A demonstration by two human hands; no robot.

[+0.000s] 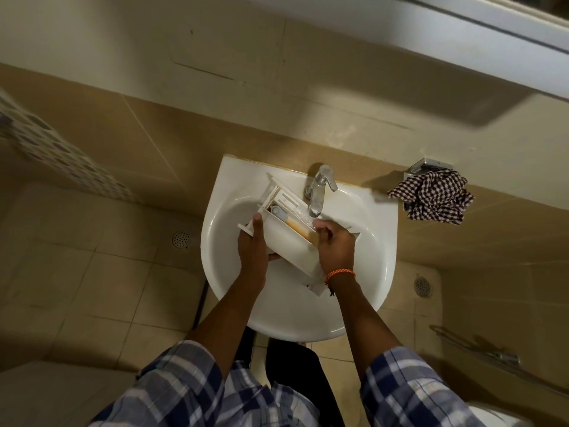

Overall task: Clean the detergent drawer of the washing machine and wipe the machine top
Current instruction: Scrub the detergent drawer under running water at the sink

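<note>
A white detergent drawer (284, 234) is held tilted over the white sink (363, 266), under the chrome tap (320, 189). Water runs from the tap into the drawer's compartments. My left hand (254, 245) grips the drawer's left side, thumb on its edge. My right hand (334, 241) holds the drawer's right end, fingers curled into a compartment with a brownish patch; whether it holds anything else I cannot tell. An orange band is on my right wrist. The washing machine is out of view.
A checked cloth (432, 197) hangs on a chrome holder on the wall right of the sink. Two floor drains (181, 239) (422, 285) lie on the beige tiles. A metal hose fitting (498, 355) is at lower right, a toilet rim at the corner.
</note>
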